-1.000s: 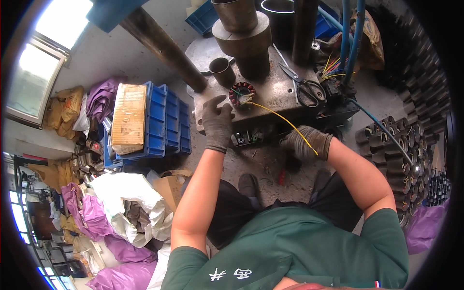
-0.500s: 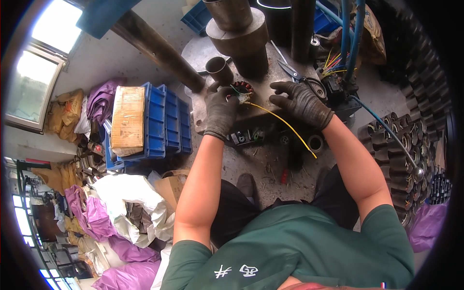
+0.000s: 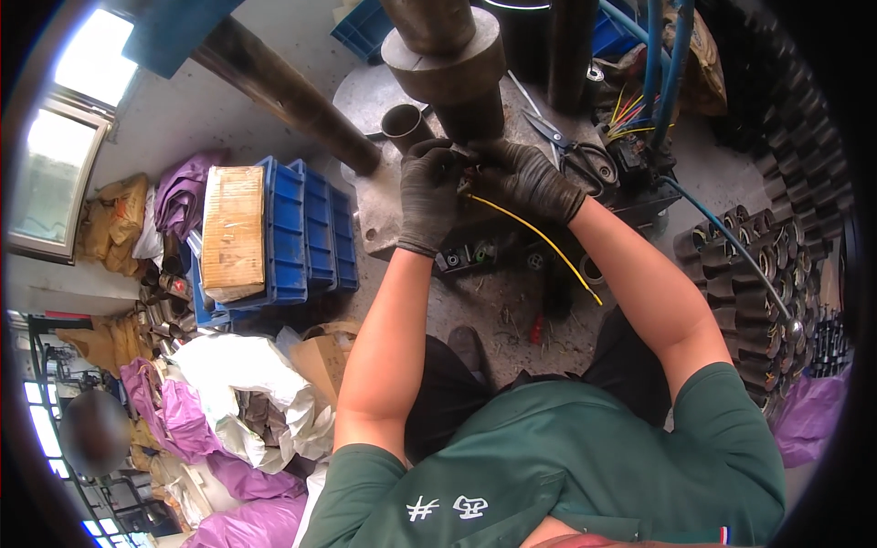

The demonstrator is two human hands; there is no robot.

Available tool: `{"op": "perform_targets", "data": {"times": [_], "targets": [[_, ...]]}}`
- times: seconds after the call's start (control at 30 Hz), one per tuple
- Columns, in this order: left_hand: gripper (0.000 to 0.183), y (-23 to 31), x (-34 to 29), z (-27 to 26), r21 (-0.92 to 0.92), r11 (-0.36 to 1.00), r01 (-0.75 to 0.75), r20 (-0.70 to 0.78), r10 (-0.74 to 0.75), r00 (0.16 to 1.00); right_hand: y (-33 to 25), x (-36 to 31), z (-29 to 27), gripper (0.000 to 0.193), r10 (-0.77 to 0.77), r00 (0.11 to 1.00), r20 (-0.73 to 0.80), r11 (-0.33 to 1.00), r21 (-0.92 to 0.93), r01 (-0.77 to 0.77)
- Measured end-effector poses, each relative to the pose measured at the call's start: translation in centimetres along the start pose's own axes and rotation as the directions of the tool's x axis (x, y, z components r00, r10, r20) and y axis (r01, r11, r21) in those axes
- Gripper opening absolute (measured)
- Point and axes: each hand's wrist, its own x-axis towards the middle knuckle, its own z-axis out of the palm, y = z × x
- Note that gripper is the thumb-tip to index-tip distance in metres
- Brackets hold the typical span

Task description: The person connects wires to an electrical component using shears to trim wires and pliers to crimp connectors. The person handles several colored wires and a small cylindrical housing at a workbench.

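Both gloved hands, left hand (image 3: 429, 187) and right hand (image 3: 530, 178), clenched around small part (image 3: 468, 175); yellow wire (image 3: 539, 239) dangled loose, unfinished.

You are working in daylight that comes from the window (image 3: 55, 146) at your upper left, which is blown out to plain white. The concrete floor (image 3: 228, 119) near it is bright, while the press base (image 3: 393, 201) and your dark gloves sit in softer, dimmer light with little detail. Shadows are soft and fall under your arms. The fisheye bends straight lines toward the rim, and a black ring closes the corners. The centre is sharp; the lower left edge is smeared and blurry.
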Motion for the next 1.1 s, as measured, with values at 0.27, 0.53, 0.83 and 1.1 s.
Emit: {"op": "perform_targets", "data": {"times": [0.27, 0.53, 0.83, 1.1], "targets": [[0.009, -0.2, 0.3, -0.7, 0.465, 0.862, -0.2, 0.073, 0.188, 0.979, -1.2, -0.4, 1.4, 0.039, -0.077, 0.996, -0.052, 0.952, -0.3, 0.058], [0.015, 0.6, -0.6, -1.2, 0.5, 0.854, -0.144, 0.077, 0.122, 0.99, 0.3, -0.1, 2.0, 0.055, -0.267, 0.957, -0.112, 0.942, -0.238, 0.235], [0.01, 1.1, -1.6, -0.8, 0.556, 0.817, -0.152, 0.101, 0.115, 0.988, 0.2, -0.3, 2.0, 0.068, -0.143, 0.99, 0.019, 0.952, -0.27, 0.143], [0.01, -0.2, -0.6, -4.2, 0.097, 0.995, 0.011, 0.027, -0.014, 1.0, 0.4, -0.5, 2.1, 0.061, -0.099, 0.994, 0.041, 0.986, -0.13, 0.104]]}}
